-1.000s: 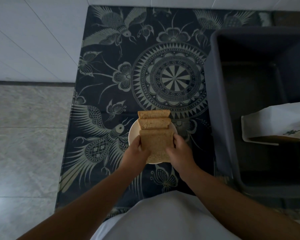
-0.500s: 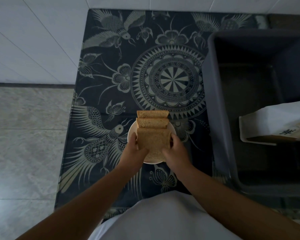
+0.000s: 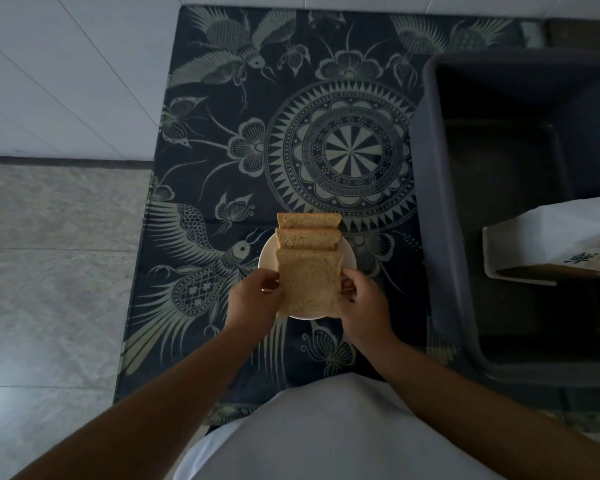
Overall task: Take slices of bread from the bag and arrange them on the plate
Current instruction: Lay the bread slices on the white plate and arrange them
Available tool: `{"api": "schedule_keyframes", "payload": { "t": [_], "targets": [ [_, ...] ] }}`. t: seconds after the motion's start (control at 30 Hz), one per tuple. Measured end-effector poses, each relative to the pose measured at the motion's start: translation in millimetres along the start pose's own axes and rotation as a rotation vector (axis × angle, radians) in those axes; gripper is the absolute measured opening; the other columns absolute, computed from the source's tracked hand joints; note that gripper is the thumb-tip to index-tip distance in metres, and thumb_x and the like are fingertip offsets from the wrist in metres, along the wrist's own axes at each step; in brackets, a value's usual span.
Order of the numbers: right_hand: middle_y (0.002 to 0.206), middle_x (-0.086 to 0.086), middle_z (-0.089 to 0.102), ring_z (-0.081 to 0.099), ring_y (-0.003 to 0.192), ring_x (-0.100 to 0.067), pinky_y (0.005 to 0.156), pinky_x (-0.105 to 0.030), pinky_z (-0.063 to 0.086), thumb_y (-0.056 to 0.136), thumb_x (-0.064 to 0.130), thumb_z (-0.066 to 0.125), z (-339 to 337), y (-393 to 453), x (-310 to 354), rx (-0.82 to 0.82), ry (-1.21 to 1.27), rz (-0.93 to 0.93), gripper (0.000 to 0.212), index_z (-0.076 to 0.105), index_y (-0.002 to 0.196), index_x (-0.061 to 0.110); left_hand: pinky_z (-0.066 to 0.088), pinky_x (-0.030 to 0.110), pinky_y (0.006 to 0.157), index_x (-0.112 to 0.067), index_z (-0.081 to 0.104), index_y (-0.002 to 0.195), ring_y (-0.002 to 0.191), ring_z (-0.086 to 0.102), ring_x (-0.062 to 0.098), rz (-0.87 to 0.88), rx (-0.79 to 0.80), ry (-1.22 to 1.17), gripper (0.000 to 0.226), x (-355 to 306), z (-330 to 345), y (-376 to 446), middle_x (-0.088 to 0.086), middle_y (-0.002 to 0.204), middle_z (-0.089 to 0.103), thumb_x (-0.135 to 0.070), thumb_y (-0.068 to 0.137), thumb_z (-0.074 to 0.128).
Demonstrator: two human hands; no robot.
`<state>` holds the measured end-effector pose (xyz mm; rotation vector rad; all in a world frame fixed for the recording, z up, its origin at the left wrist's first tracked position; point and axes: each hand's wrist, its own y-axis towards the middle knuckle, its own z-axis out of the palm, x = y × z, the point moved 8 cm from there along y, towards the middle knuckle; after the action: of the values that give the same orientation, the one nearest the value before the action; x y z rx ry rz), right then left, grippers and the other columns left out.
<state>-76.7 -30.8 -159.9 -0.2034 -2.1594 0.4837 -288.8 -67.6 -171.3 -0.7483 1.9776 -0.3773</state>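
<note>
Three brown bread slices (image 3: 308, 268) overlap on the pale round plate (image 3: 267, 252); the white bag (image 3: 548, 244) seemingly lies open.

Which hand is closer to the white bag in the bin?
Right. The right hand holds the near slice's right edge, on the side toward the bag. The left hand holds its left edge, farther away.

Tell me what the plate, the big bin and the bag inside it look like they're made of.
Plate: probably glazed ceramic or melamine, smooth cream rim. Bin: likely molded plastic, matte gray, with rounded corners and thick walls. Bag: seems to be thin white plastic film, creased, with printing.
</note>
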Motion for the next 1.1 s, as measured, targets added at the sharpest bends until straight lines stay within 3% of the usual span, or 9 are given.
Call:
{"api": "schedule_keyframes", "payload": {
  "t": [0.13, 0.23, 0.43, 0.57, 0.77, 0.93, 1.1],
  "targets": [
    [0.113, -0.005, 0.058, 0.057, 0.098, -0.014, 0.077, -0.016, 0.041, 0.087, 0.005, 0.061, 1.3, -1.3, -4.6, -0.007, -0.009, -0.014, 0.037, 0.06, 0.123, 0.012, 0.046, 0.021, 0.062, -0.021, 0.069, 0.104, 0.078, 0.062, 0.004, 0.015, 0.015, 0.024, 0.019, 6.1, 2.8, -2.2, -0.014, 0.087, 0.066, -0.015, 0.087, 0.065],
    [0.113, -0.006, 0.059, 0.058, 0.099, -0.016, 0.078, -0.02, 0.044, 0.087, 0.005, 0.061, 4.3, -1.2, -12.2, 0.021, -0.021, 0.018, 0.038, 0.059, 0.124, 0.013, 0.048, 0.02, 0.061, -0.021, 0.069, 0.107, 0.077, 0.06, 0.001, 0.022, 0.008, 0.026, 0.02, 8.6, 3.4, -2.4, -0.014, 0.087, 0.066, -0.017, 0.088, 0.065],
    [0.114, -0.005, 0.059, 0.059, 0.101, -0.018, 0.074, -0.018, 0.041, 0.088, 0.011, 0.062, 4.0, 6.9, -12.8, 0.02, -0.015, 0.021, 0.041, 0.057, 0.129, 0.009, 0.039, 0.007, 0.066, -0.02, 0.055, 0.134, 0.093, 0.059, 0.0, 0.075, -0.014, -0.03, 0.043, 0.4, 4.5, -4.5, -0.016, 0.103, 0.062, -0.019, 0.092, 0.062],
    [0.117, -0.008, 0.06, 0.056, 0.097, -0.013, 0.07, -0.012, 0.039, 0.09, 0.013, 0.063, 5.1, 9.6, -14.9, 0.026, -0.042, 0.021, 0.037, 0.06, 0.126, 0.009, 0.04, 0.006, 0.063, -0.022, 0.058, 0.132, 0.088, 0.058, -0.009, 0.045, -0.008, -0.064, 0.043, 1.2, 7.0, -2.7, -0.024, 0.096, 0.061, -0.016, 0.09, 0.062],
    [0.111, -0.006, 0.06, 0.059, 0.096, -0.016, 0.077, -0.025, 0.046, 0.087, 0.014, 0.065, 6.0, 6.4, -16.1, 0.017, -0.05, 0.004, 0.031, 0.062, 0.118, 0.011, 0.046, 0.014, 0.07, -0.025, 0.065, 0.123, 0.089, 0.06, -0.007, 0.051, -0.019, -0.075, 0.034, 5.2, 5.6, -4.1, -0.02, 0.096, 0.067, -0.019, 0.09, 0.064],
    [0.107, -0.005, 0.06, 0.06, 0.094, -0.018, 0.071, -0.022, 0.044, 0.087, 0.013, 0.064, 8.7, 6.0, -18.6, 0.035, -0.047, 0.004, 0.027, 0.062, 0.114, 0.012, 0.045, 0.015, 0.068, -0.023, 0.065, 0.122, 0.09, 0.061, -0.004, 0.062, 0.007, -0.051, 0.034, 7.5, 6.5, -2.7, -0.018, 0.097, 0.068, -0.016, 0.089, 0.064],
    [0.107, -0.009, 0.063, 0.06, 0.094, -0.018, 0.077, -0.026, 0.046, 0.087, 0.012, 0.066, 4.3, 7.2, -16.1, 0.013, -0.035, -0.018, 0.026, 0.063, 0.113, 0.008, 0.043, 0.012, 0.065, -0.019, 0.062, 0.124, 0.087, 0.06, -0.004, 0.074, -0.025, 0.005, 0.035, 8.6, 2.7, -5.5, -0.016, 0.096, 0.065, -0.02, 0.09, 0.064]
  ]
}}
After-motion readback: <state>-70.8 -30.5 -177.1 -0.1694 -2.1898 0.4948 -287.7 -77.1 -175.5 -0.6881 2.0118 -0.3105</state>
